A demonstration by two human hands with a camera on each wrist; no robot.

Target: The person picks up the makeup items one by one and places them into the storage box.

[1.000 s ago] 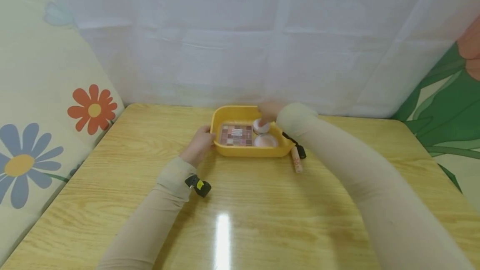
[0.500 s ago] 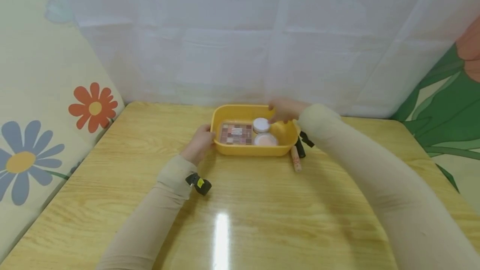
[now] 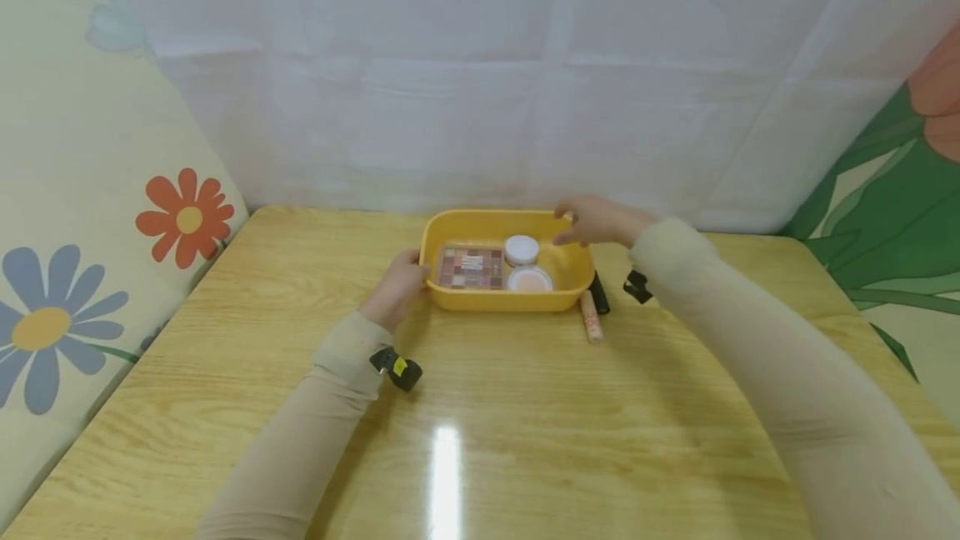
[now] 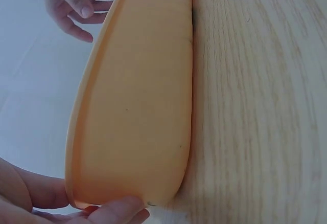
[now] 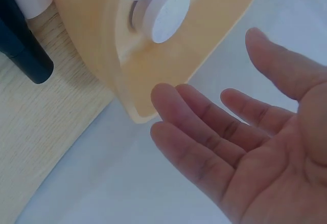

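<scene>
A yellow plastic tray [image 3: 502, 302] stands near the back edge of the table. My left hand [image 3: 397, 288] grips its left end, thumb and fingers on either side of the wall in the left wrist view. Inside lie an eyeshadow palette [image 3: 471, 268], a round white-lidded jar [image 3: 522, 250] and a round compact [image 3: 530, 280] with a clear lid. Over the tray's back right corner hovers my right hand [image 3: 600, 221], holding nothing; its fingers are spread and relaxed in the right wrist view, apart from the jar [image 5: 166, 14].
A pink patterned tube [image 3: 592, 319] and a black tube [image 3: 599, 294] lie on the table against the tray's right front corner. A white cloth [image 3: 480, 90] hangs behind the wooden table [image 3: 510, 423]. Flowered panels [image 3: 90, 190] flank it.
My right hand has left the white-lidded jar in the tray and moved right and back to the tray's far corner. The left hand and the tray have stayed in place.
</scene>
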